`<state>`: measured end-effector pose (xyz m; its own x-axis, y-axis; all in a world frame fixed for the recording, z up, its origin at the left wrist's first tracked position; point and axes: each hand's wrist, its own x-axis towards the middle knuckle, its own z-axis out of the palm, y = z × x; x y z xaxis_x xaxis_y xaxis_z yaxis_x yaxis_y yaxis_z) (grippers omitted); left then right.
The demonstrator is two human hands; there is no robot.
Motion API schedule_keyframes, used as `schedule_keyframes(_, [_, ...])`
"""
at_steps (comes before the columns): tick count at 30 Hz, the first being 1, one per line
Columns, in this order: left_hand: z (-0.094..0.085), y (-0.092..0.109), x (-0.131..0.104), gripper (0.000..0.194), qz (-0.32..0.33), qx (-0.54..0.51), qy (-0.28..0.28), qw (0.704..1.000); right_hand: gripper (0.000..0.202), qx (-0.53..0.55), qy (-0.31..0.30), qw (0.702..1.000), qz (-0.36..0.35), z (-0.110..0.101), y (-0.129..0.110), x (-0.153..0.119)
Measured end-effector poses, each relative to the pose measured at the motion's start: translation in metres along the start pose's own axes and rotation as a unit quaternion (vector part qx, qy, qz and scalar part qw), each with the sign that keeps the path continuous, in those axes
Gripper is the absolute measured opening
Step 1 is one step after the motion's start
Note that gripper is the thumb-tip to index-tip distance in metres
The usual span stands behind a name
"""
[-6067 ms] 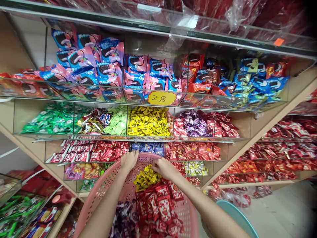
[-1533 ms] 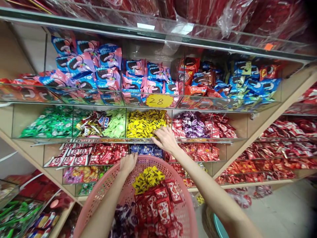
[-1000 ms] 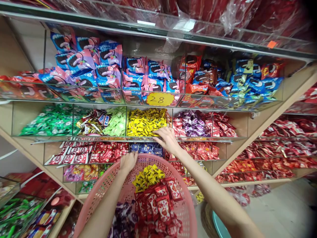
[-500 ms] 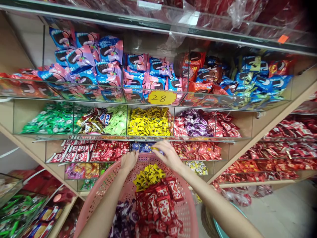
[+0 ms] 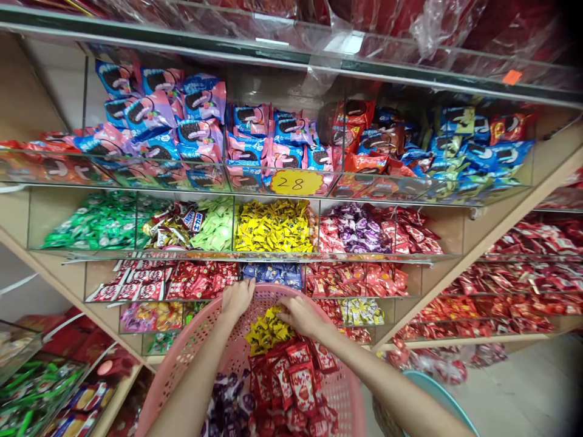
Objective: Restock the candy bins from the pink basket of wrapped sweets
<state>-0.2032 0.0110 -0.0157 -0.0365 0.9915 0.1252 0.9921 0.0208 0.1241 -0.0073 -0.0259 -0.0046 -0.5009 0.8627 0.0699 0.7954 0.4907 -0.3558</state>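
My left hand is closed over the far rim of a pink perforated plastic basket. Inside that basket, my right hand hovers low with its fingers curled, fingertips at the edge of a pile of yellow-wrapped candies. What lies within its fingers, if anything, is hidden. Nearer to me in the basket are red-and-white candy packets and, to their left, purple-wrapped candies.
Glass-fronted shelves rise ahead, with a bin of yellow candies, blue-wrapped candies just beyond the rim, and cookie packs above. A yellow price tag reads 28. At lower right a teal basin stands on the floor.
My right hand has come down from above the basket's far rim, where a yellow candy showed at its fingers, to the yellow pile inside. My left hand keeps its hold on the rim.
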Motion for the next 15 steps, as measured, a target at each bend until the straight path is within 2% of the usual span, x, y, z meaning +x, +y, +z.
schedule_keyframes(5, [0.001, -0.001, 0.001, 0.056, -0.001, -0.001, 0.000, 1.000, 0.014, -0.021, -0.006, 1.000, -0.003, 0.001, 0.000, 0.000])
schedule_keyframes(8, [0.001, -0.001, 0.000, 0.055, 0.003, -0.002, 0.005, 1.000, 0.014, -0.017, 0.012, 1.000, -0.008, -0.007, -0.002, 0.000])
schedule_keyframes(11, [0.002, -0.001, 0.000, 0.054, 0.002, -0.002, 0.005, 1.000, 0.012, 0.006, 0.066, 0.997, -0.046, -0.028, -0.011, 0.000])
schedule_keyframes(15, [0.002, 0.000, 0.001, 0.056, -0.011, 0.002, -0.001, 1.000, 0.016, 0.022, 0.168, 0.980, -0.104, -0.074, -0.025, 0.008])
